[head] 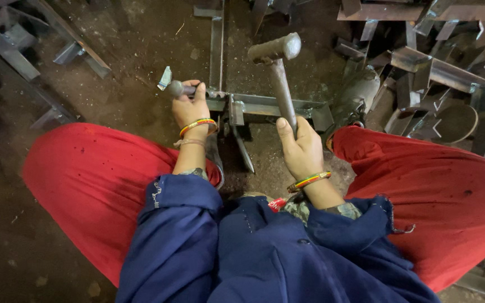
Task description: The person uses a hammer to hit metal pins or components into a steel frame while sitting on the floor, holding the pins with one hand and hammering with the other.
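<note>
Dirt floor (141, 45), right hand (301, 148) gripping hammer (279, 67), left hand (191, 108) holding chisel (176, 88)

The scene is lit softly and evenly from above, and only faint, diffuse shadows are cast beneath the raised steel-headed hammer (277, 67) and between the saturated red trouser legs (85, 179). The dark, dusty workshop floor (136, 50) is rendered dim and low in contrast, while mild glare is seen on the cut edges of the grey angle-iron pieces (439, 70) at the upper right. Wide-angle stretching is noticeable toward the 4 corners, and the dark blue fabric sleeves (186, 235) nearest the lens are shown slightly soft.
</note>
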